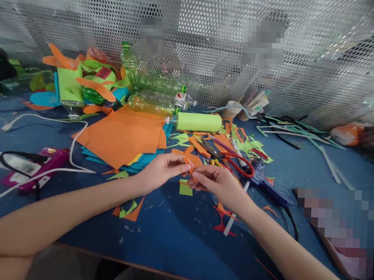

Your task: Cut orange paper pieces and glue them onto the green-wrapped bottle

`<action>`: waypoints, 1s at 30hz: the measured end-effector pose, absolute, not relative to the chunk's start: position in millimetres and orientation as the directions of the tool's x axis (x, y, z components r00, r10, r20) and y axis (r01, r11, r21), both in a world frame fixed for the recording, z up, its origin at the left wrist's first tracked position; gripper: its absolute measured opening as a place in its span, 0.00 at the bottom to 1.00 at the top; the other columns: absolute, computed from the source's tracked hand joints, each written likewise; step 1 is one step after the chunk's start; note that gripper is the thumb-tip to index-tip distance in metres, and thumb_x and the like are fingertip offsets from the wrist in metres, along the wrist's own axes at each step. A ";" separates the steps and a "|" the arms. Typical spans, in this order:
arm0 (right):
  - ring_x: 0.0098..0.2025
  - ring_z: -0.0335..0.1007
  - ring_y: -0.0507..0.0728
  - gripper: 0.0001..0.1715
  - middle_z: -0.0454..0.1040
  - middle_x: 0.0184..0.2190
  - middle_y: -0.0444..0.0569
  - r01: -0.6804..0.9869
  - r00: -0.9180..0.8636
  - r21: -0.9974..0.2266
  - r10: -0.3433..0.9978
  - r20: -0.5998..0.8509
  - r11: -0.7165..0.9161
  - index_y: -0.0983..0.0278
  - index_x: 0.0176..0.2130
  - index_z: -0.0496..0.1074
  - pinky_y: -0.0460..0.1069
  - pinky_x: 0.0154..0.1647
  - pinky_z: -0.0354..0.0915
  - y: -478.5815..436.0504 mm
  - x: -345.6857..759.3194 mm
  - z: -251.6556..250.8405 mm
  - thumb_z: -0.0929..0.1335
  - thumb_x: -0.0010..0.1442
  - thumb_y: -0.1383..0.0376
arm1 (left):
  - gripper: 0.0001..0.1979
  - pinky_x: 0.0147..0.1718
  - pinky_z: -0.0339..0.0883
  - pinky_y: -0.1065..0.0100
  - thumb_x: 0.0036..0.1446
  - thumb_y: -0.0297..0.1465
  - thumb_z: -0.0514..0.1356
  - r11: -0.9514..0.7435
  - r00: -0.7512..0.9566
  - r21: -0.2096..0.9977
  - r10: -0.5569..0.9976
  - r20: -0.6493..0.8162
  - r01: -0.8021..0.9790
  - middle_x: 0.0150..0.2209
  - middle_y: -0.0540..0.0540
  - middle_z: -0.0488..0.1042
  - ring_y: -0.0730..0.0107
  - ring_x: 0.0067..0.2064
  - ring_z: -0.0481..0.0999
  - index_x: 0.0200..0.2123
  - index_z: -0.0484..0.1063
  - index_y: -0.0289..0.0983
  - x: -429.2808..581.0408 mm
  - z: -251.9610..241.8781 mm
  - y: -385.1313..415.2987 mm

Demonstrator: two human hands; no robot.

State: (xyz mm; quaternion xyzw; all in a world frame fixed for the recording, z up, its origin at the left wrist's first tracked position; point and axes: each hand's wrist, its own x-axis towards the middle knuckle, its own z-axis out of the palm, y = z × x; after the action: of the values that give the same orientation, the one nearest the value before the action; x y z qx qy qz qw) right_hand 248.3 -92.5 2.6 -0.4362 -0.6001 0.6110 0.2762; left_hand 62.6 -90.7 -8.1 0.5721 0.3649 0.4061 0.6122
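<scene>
My left hand (163, 168) and my right hand (216, 182) meet over the middle of the blue table (170, 234). Both pinch a small strip of orange paper (189, 164) between thumb and fingers. The strip is partly hidden by my fingertips. A small green paper square (185, 188) lies on the table just beneath the hands. Red-handled scissors (235, 163) rest right behind my right hand.
A stack of orange sheets (122, 137) lies behind my left hand, with plastic bottles (158, 86) and a green-wrapped bottle (197, 122) beyond. Paper scraps litter the table. A purple device (37, 166) with white cables sits at the left. A perforated metal screen (302, 58) closes the back.
</scene>
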 end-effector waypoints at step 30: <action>0.34 0.76 0.55 0.13 0.77 0.29 0.45 0.230 -0.416 -0.968 0.889 -0.191 -0.100 0.63 0.33 0.71 0.52 0.41 0.71 -96.3 245.9 -1.9 0.70 0.49 0.57 | 0.08 0.40 0.63 0.69 0.48 0.33 0.64 0.206 0.280 0.950 0.950 -0.137 -0.235 0.30 0.49 0.74 0.74 0.33 0.71 0.32 0.74 0.35 69.5 -15.8 -97.5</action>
State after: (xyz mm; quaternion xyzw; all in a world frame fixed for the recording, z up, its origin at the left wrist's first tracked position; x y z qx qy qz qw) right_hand 245.9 -96.3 -1.9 -0.4602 -0.6082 0.5815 0.2831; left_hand 69.5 -97.5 -15.8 0.4453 0.4017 0.4457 0.6646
